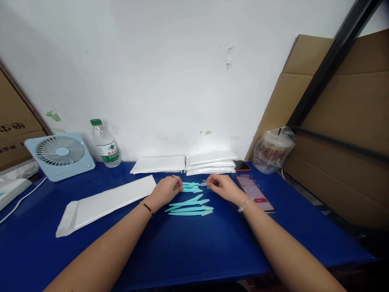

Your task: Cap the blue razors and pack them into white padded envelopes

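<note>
Several slim turquoise tools (pixel 191 211) lie roughly side by side on the blue table, with a second bunch of turquoise tools (pixel 192 187) behind them. My left hand (pixel 167 190) is closed at the left end of that rear bunch, its fingertips pinching a turquoise tool. Across from it, my right hand (pixel 221 186) has its thumb and fingers pressed together beside small clear pieces (pixel 204 183); what sits between its fingertips is too small to make out.
A long white padded envelope (pixel 109 202) lies at left. White packets (pixel 161 164) and stacked ones (pixel 210 162) rest by the wall. Around them are a fan (pixel 60 156), bottle (pixel 106 146), phone (pixel 254 194), dark device (pixel 242 165) and bagged cup (pixel 273 150).
</note>
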A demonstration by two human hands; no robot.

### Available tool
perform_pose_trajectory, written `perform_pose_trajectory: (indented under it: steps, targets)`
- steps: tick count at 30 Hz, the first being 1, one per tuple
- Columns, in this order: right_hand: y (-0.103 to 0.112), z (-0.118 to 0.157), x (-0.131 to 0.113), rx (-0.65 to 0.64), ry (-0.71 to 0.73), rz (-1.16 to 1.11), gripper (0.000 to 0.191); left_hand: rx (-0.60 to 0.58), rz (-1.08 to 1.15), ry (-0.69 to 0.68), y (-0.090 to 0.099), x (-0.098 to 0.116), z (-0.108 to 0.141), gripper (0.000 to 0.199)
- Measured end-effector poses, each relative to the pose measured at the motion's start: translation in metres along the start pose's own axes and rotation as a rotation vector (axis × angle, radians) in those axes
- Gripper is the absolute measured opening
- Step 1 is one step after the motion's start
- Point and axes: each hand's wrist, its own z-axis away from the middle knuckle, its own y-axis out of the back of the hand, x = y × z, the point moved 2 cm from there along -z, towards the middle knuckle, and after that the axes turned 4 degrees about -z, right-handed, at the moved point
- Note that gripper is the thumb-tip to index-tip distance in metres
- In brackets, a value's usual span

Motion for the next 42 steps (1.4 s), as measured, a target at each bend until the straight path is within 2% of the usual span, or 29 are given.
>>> perform_pose_trajectory:
  steps: [10,12,17,21,24,27,30,32,37,42]
  targets:
    - [-0.009,0.000,-0.012,-0.012,-0.001,-0.148,0.020,-0.015,0.037,-0.030,0.004,0.011,0.001,0.014]
    - [-0.009,0.001,-0.013,-0.055,-0.018,-0.220,0.019,-0.061,0.077,-0.039,0.003,0.012,0.002,0.014]
    - [-0.004,0.005,-0.015,-0.231,-0.090,-0.403,0.022,-0.272,0.269,-0.043,-0.001,0.013,0.004,0.023]
    - [-0.004,0.005,-0.014,-0.226,-0.156,-0.579,0.026,-0.280,0.426,-0.026,0.000,0.016,0.005,0.028]
    - [-0.004,0.005,-0.013,-0.274,-0.146,-0.610,0.028,-0.294,0.437,-0.029,0.001,0.019,0.005,0.029]
    - [0.005,0.004,-0.007,-0.225,-0.114,-0.455,0.026,-0.252,0.327,-0.044,0.003,0.020,0.005,0.030]
    - [0.020,0.003,0.004,-0.041,-0.067,-0.117,0.018,-0.075,0.096,-0.058,0.006,0.015,0.004,0.026]
    - [0.025,0.003,0.010,-0.006,-0.041,0.064,0.013,-0.012,-0.023,-0.067,0.006,0.011,0.002,0.021]
    - [0.012,0.002,0.016,-0.086,-0.002,0.233,0.009,-0.027,-0.075,-0.065,0.001,0.006,0.001,0.014]
    - [0.000,-0.002,0.014,-0.067,0.049,0.358,0.007,-0.043,-0.051,-0.073,0.002,0.008,0.001,0.019]
